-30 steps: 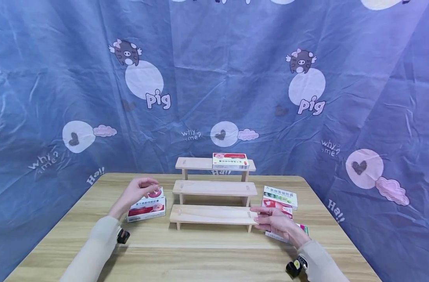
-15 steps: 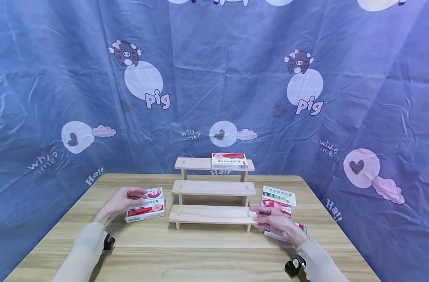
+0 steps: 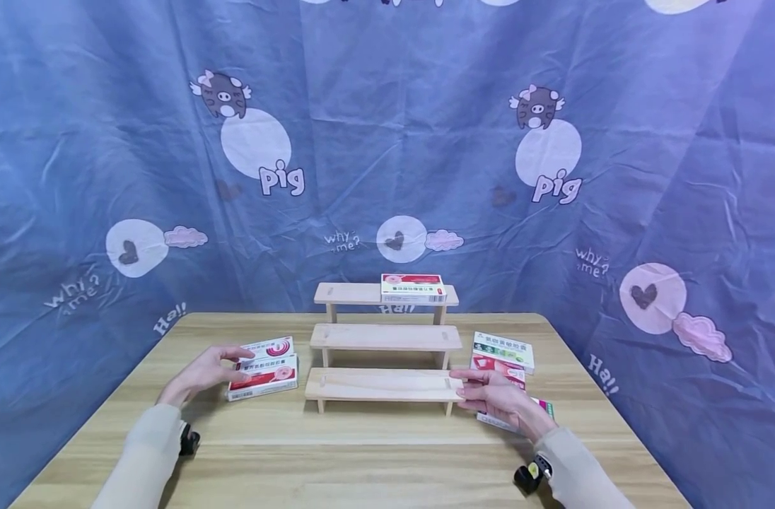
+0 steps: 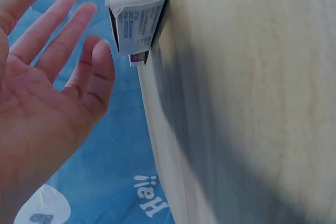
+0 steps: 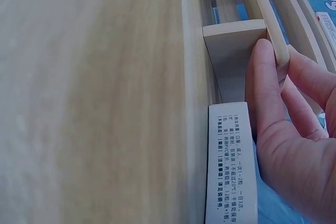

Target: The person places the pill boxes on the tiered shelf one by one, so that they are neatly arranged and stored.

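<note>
A three-step wooden display rack [image 3: 385, 380] stands mid-table. My right hand [image 3: 498, 399] grips the right end of its lowest step; in the right wrist view, thumb and fingers pinch the step's board [image 5: 281, 51]. At the left, my left hand [image 3: 206, 375] hovers beside a red-and-white medicine box [image 3: 269, 378], which leans on another medicine box [image 3: 269, 348] behind it. In the left wrist view, the left fingers [image 4: 63, 40] are spread and loosely bent, apart from the white box end [image 4: 137, 19]. A red-and-white medicine box [image 3: 413, 288] lies on the top step, toward its right.
Right of the rack lie a green-and-white medicine box [image 3: 505, 350], a red box [image 3: 498, 371] and a box with a pink-and-green edge [image 3: 543, 408], partly behind my right hand. A blue printed cloth [image 3: 362, 141] hangs behind the wooden table [image 3: 349, 466].
My left hand has moved left and toward me, from above the rear box to beside the front one. The right hand stays on the lowest step.
</note>
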A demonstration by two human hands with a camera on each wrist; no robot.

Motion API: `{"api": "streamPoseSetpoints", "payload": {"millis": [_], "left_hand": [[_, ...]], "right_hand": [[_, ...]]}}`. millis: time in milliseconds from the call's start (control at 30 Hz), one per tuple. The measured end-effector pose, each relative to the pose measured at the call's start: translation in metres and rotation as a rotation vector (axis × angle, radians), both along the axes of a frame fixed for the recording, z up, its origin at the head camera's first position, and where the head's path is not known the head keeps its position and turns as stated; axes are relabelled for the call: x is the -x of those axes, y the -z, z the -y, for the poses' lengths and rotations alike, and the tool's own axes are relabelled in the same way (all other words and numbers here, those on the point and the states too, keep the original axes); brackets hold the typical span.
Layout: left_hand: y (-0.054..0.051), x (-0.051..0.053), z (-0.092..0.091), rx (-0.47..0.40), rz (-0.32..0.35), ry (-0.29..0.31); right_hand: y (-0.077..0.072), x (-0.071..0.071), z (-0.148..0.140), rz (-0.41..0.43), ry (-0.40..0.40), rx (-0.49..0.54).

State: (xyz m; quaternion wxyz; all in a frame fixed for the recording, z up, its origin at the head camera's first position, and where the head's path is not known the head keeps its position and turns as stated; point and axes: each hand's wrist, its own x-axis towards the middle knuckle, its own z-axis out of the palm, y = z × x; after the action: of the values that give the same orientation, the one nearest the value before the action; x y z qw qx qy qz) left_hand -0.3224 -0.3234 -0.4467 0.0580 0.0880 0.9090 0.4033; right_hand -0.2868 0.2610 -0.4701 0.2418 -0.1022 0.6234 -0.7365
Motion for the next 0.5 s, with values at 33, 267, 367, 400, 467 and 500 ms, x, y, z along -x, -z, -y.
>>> {"api": "streamPoseSetpoints", "payload": {"millis": [33,267,367,400,467,500], "left_hand": [[0.0007,-0.0001,0.0010,0.004,0.000,-0.004],[0.0060,0.0001,0.0085,-0.007,0.010,0.035],[0.0074,-0.0001,0.0097,-0.012,0.016,0.061],[0.0072,-0.0004,0.0099,-0.020,0.022,0.066],[0.0070,-0.0010,0.0101,-0.025,0.033,0.080],[0.0068,-0.0011,0.0103,-0.026,0.036,0.093]], "right_hand": [[-0.0003,0.0001,0.0000,-0.002,-0.001,0.002],[-0.0010,0.0002,0.0021,-0.004,0.007,-0.007],[0.0001,0.0009,0.0021,-0.012,0.016,-0.013],[0.0002,0.0009,0.0021,-0.013,0.017,-0.014],[0.0005,0.0007,0.0021,-0.011,0.020,-0.009],[0.0008,0.0007,0.0019,-0.009,0.018,-0.008]]}}
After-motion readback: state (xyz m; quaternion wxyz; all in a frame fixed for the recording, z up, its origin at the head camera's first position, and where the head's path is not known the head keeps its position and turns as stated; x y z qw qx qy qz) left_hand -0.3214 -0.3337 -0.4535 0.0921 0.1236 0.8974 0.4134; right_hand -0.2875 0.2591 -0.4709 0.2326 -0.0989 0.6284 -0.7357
